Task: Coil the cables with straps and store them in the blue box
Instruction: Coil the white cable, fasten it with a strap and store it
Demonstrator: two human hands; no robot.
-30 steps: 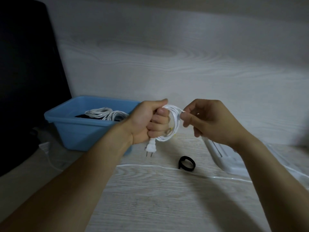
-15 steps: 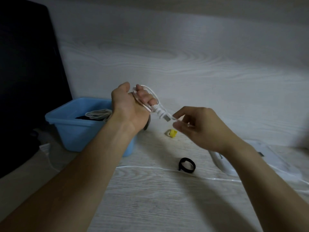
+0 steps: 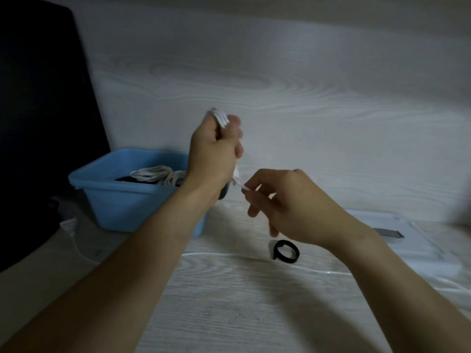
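My left hand (image 3: 214,151) is raised above the table and grips a coiled white cable (image 3: 219,117), whose loops show over its knuckles. The cable's loose end (image 3: 239,183) runs down to my right hand (image 3: 288,205), which pinches it between thumb and fingers. A black strap (image 3: 285,251), rolled into a ring, lies on the table below my right hand. The blue box (image 3: 122,200) stands at the left, behind my left forearm. It holds a coiled white cable (image 3: 158,174) on something dark.
A dark panel (image 3: 38,123) fills the left edge beside the box. A white flat device (image 3: 407,238) lies at the right on the table. A thin white cable (image 3: 318,270) runs across the table from left to right. The wood-grain wall stands close behind.
My left hand has turned and lifted the coil higher. My right hand moved from the coil's side down to the cable's free end and now pinches it below the left hand.
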